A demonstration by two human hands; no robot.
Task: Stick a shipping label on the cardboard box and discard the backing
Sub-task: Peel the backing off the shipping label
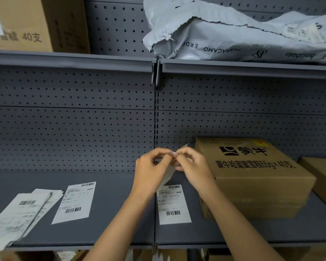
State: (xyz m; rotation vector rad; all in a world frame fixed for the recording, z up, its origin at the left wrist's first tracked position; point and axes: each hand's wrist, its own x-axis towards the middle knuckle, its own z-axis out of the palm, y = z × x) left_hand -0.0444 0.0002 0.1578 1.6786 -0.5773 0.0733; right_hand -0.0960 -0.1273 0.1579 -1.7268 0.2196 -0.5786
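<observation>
Hands pinch one shipping label above the grey shelf, left of the cardboard box.

Left hand (pixel 151 166) and right hand (pixel 191 166) meet above the middle of the shelf (pixel 109 200), fingertips closed on the top edge of a held label (pixel 167 176), which hangs down between them with its plain side toward the camera; whether the backing has separated cannot be determined. The cardboard box (pixel 256 178) sits toward the right end of the shelf, against the pegboard back panel (pixel 70 129), just beside the right hand. A printed label (pixel 173 204) lies flat below the hands near the front edge. Another label (pixel 74 202) and a loose paper stack (pixel 19 217) lie toward the left end.
</observation>
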